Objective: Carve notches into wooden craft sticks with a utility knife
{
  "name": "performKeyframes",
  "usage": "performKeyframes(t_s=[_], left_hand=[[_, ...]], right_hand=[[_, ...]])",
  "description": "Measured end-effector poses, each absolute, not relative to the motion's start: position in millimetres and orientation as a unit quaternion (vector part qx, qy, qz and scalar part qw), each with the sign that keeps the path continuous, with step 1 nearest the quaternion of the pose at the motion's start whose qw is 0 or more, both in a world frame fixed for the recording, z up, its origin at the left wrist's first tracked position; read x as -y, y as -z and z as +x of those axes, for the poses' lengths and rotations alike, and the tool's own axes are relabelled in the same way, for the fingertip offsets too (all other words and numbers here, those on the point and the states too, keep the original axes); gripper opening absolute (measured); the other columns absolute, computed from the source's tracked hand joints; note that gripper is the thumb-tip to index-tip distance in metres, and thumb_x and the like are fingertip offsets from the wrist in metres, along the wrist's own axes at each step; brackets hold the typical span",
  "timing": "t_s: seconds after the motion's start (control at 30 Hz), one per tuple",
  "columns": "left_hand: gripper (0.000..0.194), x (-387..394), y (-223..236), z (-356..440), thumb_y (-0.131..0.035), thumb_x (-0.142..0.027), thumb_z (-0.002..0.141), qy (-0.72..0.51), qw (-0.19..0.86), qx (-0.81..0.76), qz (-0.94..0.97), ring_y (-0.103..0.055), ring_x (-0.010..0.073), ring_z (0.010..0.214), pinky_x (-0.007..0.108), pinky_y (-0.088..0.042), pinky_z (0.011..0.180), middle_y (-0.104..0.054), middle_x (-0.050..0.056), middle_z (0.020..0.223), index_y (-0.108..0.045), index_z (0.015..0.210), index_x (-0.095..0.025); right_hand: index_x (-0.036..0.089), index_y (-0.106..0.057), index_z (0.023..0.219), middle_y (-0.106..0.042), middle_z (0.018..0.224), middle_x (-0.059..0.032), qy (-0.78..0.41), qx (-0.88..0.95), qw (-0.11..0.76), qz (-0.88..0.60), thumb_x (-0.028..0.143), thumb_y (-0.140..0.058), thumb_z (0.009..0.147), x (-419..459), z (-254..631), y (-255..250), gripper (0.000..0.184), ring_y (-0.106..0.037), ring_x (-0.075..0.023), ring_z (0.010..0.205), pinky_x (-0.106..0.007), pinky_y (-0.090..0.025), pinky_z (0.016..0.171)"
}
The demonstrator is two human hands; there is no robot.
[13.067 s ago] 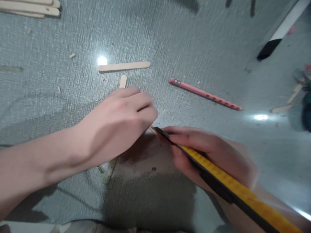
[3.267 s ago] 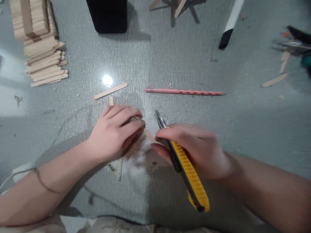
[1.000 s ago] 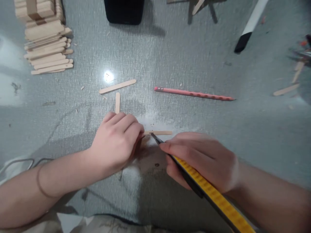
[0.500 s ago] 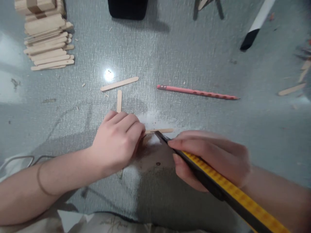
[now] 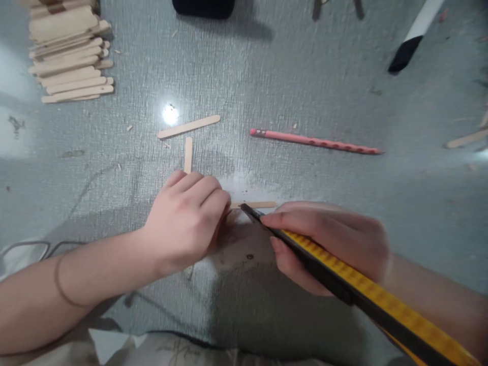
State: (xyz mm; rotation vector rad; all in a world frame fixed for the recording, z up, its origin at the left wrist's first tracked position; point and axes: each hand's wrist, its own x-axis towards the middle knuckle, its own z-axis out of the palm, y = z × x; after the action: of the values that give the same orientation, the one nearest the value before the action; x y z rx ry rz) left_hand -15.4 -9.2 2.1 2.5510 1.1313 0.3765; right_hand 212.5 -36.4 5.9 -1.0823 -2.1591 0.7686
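My left hand (image 5: pixel 188 216) is closed over the left end of a wooden craft stick (image 5: pixel 263 205), whose right part sticks out past my fingers. In my right hand (image 5: pixel 320 241) is a yellow and black utility knife (image 5: pixel 324 272), its dark blade tip touching the stick close to my left fingers. Another craft stick (image 5: pixel 188 154) pokes out from behind my left knuckles, its lower end hidden. A loose craft stick (image 5: pixel 189 126) lies slanted just beyond. To the right of that rests a pink pencil (image 5: pixel 316 142).
A pile of craft sticks (image 5: pixel 72 68) lies at the upper left. A black object (image 5: pixel 204 7) is cut off by the top edge. A white and black marker-like object (image 5: pixel 414 40) is at the upper right, with another stick (image 5: pixel 467 139) below. Eyeglasses (image 5: pixel 26 250) lie by my left forearm.
The view has shifted slightly, so the things on the table appear a little higher and more spread out. The blade tip has moved slightly left along the craft stick, nearer my left fingers.
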Motion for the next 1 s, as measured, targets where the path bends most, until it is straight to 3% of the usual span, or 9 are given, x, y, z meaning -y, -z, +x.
performKeyframes(t_s=[0.37, 0.57, 0.7, 0.9, 1.0], left_hand=[[0.016, 10.4, -2.0, -14.7, -0.053, -0.018, 0.092, -0.121, 0.147, -0.406, 0.894, -0.059, 0.0192, 0.074, 0.037, -0.037, 0.064, -0.067, 0.004, 0.081, -0.066, 0.083, -0.016], [0.015, 11.3, -1.2, -13.9, -0.054, -0.020, 0.091, -0.120, 0.136, -0.400, 0.898, -0.057, 0.0197, 0.071, 0.038, -0.036, 0.064, -0.066, 0.004, 0.078, -0.066, 0.082, -0.016], [0.015, 11.8, -2.0, -14.5, -0.053, -0.019, 0.092, -0.123, 0.135, -0.402, 0.897, -0.058, 0.0193, 0.072, 0.037, -0.036, 0.064, -0.066, 0.004, 0.079, -0.065, 0.083, -0.016], [0.016, 11.7, -3.9, -12.8, -0.051, -0.016, 0.094, -0.117, 0.129, -0.394, 0.902, -0.062, 0.0174, 0.071, 0.035, -0.041, 0.062, -0.068, 0.004, 0.078, -0.062, 0.082, -0.015], [0.015, 11.2, -14.1, -15.4, -0.055, -0.013, 0.092, -0.173, 0.040, -0.321, 0.930, -0.065, 0.0161, 0.069, 0.033, -0.046, 0.056, -0.072, 0.004, 0.080, -0.066, 0.082, -0.016]], right_hand=[[0.022, -0.062, 0.108, -0.068, 0.076, -0.0035, -0.245, 0.805, 0.310, -0.443, 0.010, -0.064, 0.076, 43.3, 215.9, -11.6, 0.034, -0.070, -0.0199, 0.065, -0.030, -0.059, 0.055], [0.027, -0.059, 0.112, -0.068, 0.075, -0.0009, -0.285, 0.810, 0.298, -0.417, 0.012, -0.061, 0.079, 41.2, 214.7, -9.4, 0.036, -0.068, -0.0180, 0.062, -0.030, -0.057, 0.052], [0.023, -0.060, 0.109, -0.067, 0.074, -0.0023, -0.275, 0.812, 0.302, -0.416, 0.010, -0.062, 0.077, 40.5, 215.0, -9.1, 0.035, -0.067, -0.0175, 0.059, -0.029, -0.057, 0.052], [0.023, -0.062, 0.110, -0.067, 0.075, -0.0033, -0.257, 0.777, 0.388, -0.424, 0.014, -0.062, 0.078, 45.5, 223.0, -5.0, 0.033, -0.066, -0.0176, 0.059, -0.030, -0.057, 0.052], [0.024, -0.063, 0.114, -0.068, 0.075, -0.0023, -0.311, 0.722, 0.410, -0.463, 0.012, -0.063, 0.081, 47.7, 226.7, 0.1, 0.035, -0.062, -0.0156, 0.054, -0.029, -0.054, 0.048]])
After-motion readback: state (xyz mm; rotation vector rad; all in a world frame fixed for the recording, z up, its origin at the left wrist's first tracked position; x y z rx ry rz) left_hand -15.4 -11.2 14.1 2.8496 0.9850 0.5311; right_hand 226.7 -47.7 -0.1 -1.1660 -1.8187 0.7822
